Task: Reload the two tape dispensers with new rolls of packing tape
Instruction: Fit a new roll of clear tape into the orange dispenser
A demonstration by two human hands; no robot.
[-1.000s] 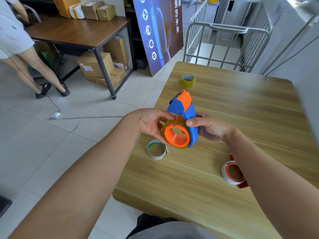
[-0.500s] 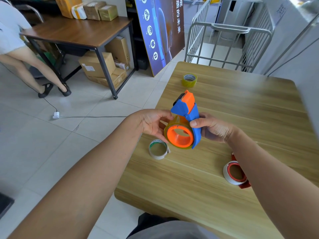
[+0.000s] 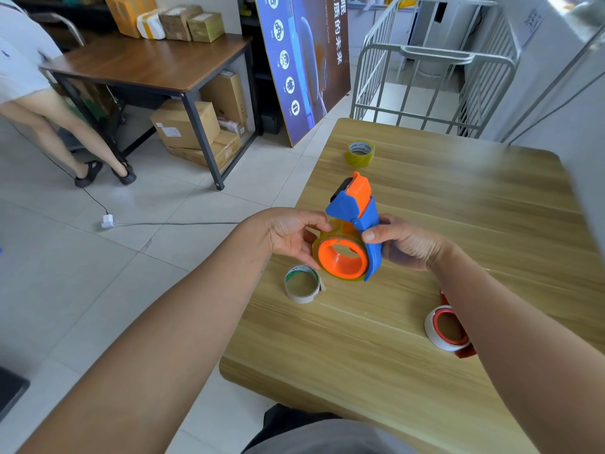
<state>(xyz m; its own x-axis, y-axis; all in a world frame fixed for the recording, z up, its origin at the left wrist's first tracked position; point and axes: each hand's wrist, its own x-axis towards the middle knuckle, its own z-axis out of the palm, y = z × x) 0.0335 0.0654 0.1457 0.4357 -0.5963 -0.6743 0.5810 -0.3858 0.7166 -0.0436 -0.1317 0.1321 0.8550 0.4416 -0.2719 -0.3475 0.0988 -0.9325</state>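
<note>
I hold a blue and orange tape dispenser (image 3: pixel 358 221) above the wooden table (image 3: pixel 458 224). A yellowish tape roll (image 3: pixel 322 247) sits on its orange hub. My right hand (image 3: pixel 404 242) grips the blue frame from the right. My left hand (image 3: pixel 291 234) holds the roll's left side with the fingertips. An empty white cardboard core (image 3: pixel 302 283) lies on the table just below my left hand. A full yellowish tape roll (image 3: pixel 360 153) stands at the table's far left. A red and white dispenser (image 3: pixel 445 329) lies partly behind my right forearm.
The table's left edge runs just under my left hand, with tiled floor beyond. A metal cage trolley (image 3: pixel 432 70) stands behind the table. A person (image 3: pixel 29 80) stands by a brown desk (image 3: pixel 154 63) with cardboard boxes at the far left. A cable and plug (image 3: pixel 108 221) lie on the floor.
The dispenser and both hands keep nearly the same hold; the view has shifted slightly. The person at the far left has stepped a little further left.
</note>
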